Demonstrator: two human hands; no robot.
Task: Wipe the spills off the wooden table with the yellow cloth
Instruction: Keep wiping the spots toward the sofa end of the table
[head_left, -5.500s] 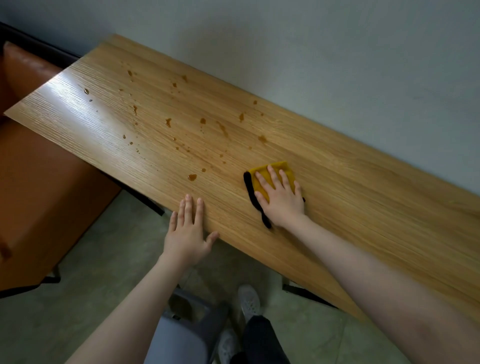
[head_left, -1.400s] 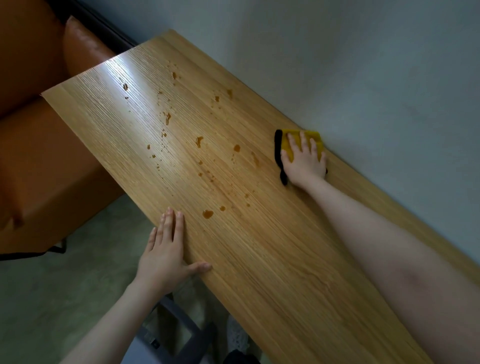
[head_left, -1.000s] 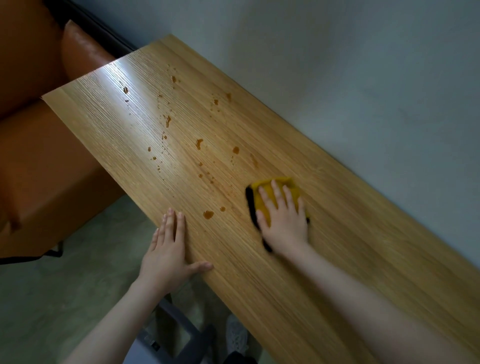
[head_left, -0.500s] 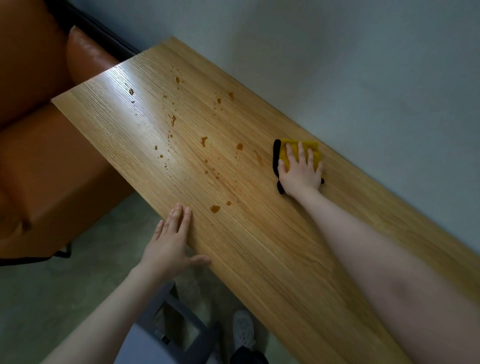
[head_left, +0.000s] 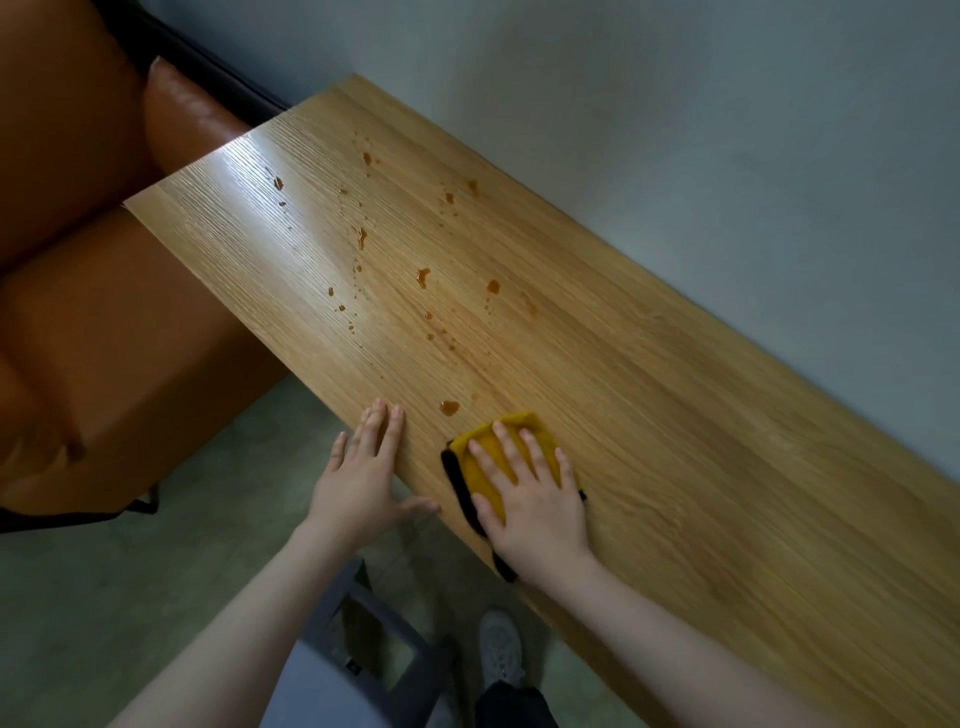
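Observation:
A long wooden table (head_left: 675, 415) runs diagonally along the wall. Several brown spill drops (head_left: 423, 277) dot its left half, and one larger drop (head_left: 449, 407) lies just beyond the yellow cloth (head_left: 480, 462). The cloth, folded with a black edge, sits near the table's front edge. My right hand (head_left: 530, 493) presses flat on it with straight, spread fingers. My left hand (head_left: 363, 475) rests flat on the table's front edge to the left of the cloth, fingers straight, thumb out along the edge.
An orange leather sofa (head_left: 78, 260) stands past the table's left end. A grey wall (head_left: 727, 156) borders the far side. Below the front edge are a grey chair (head_left: 374, 649), my shoe (head_left: 498, 649) and the greenish floor (head_left: 104, 597).
My right hand has slid the cloth from near the wall back to the table's front edge, close to the larger drop. My left hand has stayed on the edge.

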